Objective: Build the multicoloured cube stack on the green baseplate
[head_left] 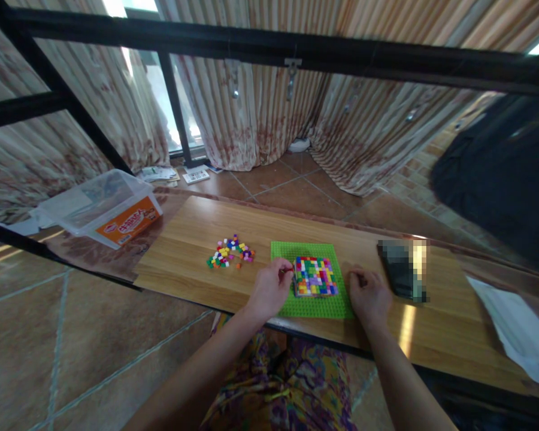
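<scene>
My left hand [273, 286] pinches a small red toy brick [286, 270] between thumb and forefinger, at the left side of a block of many-coloured bricks [315, 276]. That block is built on a green studded baseplate [312, 309] lying on the wooden table. Whether the red brick touches the block cannot be made out. Curled beside the baseplate's right edge, my right hand [371, 296] rests on the table with nothing visible in its fingers. Farther left lies a loose pile of small coloured bricks [227, 252].
A dark, partly pixelated object [396, 270] lies right of my right hand. White paper or plastic [514, 323] covers the table's right end. Past the left end stands a clear plastic bin [103, 206] with an orange label. A black metal bar [269, 51] crosses above, before curtains.
</scene>
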`<state>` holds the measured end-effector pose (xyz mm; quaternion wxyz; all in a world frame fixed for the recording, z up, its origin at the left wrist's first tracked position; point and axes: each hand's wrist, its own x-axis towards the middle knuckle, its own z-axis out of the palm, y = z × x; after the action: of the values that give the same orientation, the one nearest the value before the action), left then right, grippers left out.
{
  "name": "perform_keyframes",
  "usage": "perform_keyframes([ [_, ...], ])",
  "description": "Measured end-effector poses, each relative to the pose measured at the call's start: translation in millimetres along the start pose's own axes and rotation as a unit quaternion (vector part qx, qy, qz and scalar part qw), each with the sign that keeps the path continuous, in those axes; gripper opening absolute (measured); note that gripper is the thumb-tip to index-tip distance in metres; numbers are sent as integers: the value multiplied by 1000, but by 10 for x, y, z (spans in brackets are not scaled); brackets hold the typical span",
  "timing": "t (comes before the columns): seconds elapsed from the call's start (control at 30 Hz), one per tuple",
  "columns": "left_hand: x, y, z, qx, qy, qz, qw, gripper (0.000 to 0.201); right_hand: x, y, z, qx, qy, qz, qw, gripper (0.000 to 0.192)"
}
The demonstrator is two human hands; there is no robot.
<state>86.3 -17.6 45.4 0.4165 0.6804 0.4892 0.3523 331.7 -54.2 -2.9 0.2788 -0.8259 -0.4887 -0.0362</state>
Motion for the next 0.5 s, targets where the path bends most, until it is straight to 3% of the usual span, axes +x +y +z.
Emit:
perform_keyframes([
  [0.5, 52, 36, 111, 66, 2, 59, 996, 17, 0, 17, 14, 10, -5, 5, 1000, 34],
])
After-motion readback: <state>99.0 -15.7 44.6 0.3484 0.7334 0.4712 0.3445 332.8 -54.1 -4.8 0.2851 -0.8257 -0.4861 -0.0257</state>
